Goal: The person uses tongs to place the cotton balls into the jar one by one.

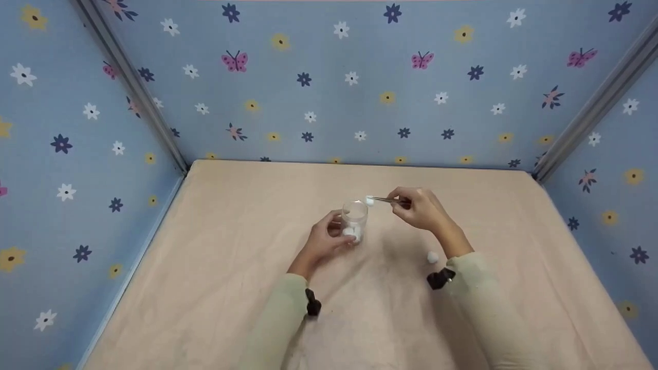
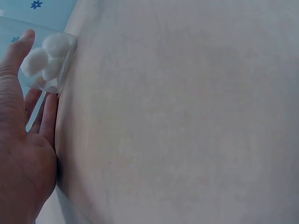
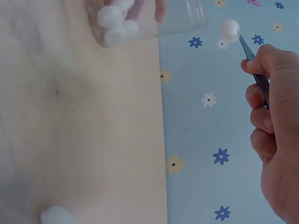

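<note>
Upright on the table, a clear jar [image 1: 354, 218] holds several white cotton balls [image 2: 52, 53] at its bottom. My left hand [image 1: 325, 236] grips the jar from its left side, thumb in front and fingers behind. With my right hand [image 1: 419, 208] I pinch a pair of metal tweezers [image 3: 254, 65]. A single cotton ball [image 3: 229, 31] sits in the tweezers' tips, just beside the jar's open rim and slightly above it. Another cotton ball [image 1: 433, 257] lies on the cloth below my right wrist.
A pale cloth covers the table [image 1: 226, 231]. Blue flower-patterned panels [image 1: 329, 82] stand at the back and both sides, with grey posts [image 1: 591, 103] at the corners. Dark wrist cameras [image 1: 441, 278] are strapped over both sleeves.
</note>
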`<action>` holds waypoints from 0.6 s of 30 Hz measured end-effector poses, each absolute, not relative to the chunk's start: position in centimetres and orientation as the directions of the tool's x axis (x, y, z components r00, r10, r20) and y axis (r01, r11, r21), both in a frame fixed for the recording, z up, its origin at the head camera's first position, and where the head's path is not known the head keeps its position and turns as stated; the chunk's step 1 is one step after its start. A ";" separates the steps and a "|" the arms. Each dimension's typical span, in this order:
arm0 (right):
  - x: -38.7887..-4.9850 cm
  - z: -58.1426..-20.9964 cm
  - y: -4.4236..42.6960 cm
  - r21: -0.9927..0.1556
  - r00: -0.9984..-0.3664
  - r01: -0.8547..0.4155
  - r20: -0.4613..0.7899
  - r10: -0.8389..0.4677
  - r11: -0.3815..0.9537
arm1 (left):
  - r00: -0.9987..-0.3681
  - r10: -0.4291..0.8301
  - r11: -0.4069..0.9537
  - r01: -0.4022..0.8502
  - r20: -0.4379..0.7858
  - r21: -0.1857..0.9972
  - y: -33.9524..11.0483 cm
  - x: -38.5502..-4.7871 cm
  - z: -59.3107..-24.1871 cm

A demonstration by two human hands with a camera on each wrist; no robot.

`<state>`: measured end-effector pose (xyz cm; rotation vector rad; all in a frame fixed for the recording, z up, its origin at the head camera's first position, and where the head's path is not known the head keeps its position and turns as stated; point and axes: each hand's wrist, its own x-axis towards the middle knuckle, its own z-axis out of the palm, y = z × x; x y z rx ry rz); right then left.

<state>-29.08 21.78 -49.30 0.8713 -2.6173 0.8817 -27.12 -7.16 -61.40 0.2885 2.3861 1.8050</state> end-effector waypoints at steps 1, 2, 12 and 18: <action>-29.1 -49.3 21.6 -0.472 -0.790 -0.612 0.400 -0.465 0.635 | -0.972 0.233 0.262 0.066 0.004 0.963 -7.2 -27.1 -61.4; -29.1 -49.3 21.3 -0.473 -0.788 -0.615 0.400 -0.468 0.631 | -0.972 0.234 0.263 0.068 0.004 0.962 -7.2 -27.1 -61.4; -29.1 -49.1 19.8 -0.476 -0.771 -0.636 0.410 -0.486 0.607 | -0.971 0.238 0.261 0.077 0.013 0.962 -7.3 -27.1 -61.4; -29.1 -49.2 19.4 -0.481 -0.768 -0.641 0.413 -0.490 0.598 | -0.973 0.232 0.249 0.074 0.015 0.966 -7.3 -27.1 -61.3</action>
